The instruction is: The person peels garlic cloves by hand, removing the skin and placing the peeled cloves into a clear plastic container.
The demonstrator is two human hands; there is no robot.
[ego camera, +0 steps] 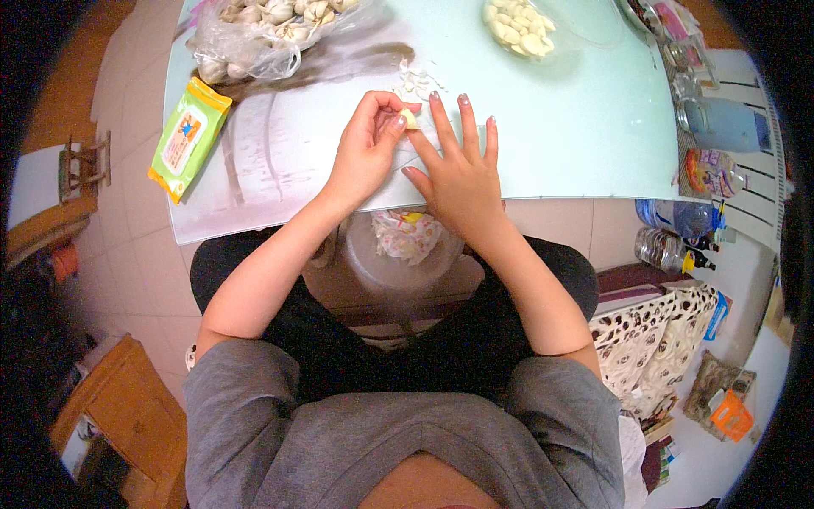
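A pale garlic clove (410, 119) is pinched between the thumb and fingers of my left hand (369, 140), just over the glass tabletop (559, 140). My right hand (463, 168) lies beside it with the fingers spread and nothing in its grasp. Its index fingertip comes close to the clove; whether they touch I cannot tell. Beyond my fingers is a small scatter of garlic skins (416, 81). Farther back on the right stands a clear bowl of peeled garlic cloves (520, 28). Whole garlic bulbs (278, 11) fill a clear plastic bag (267, 60) at the back left.
A green pack of wipes (191, 140) lies near the table's left edge. Between my knees, below the front edge, sits a translucent bin (407, 270) holding a crumpled bag (410, 235). Several bottles and a blue-tinted jar (722, 124) stand to the right.
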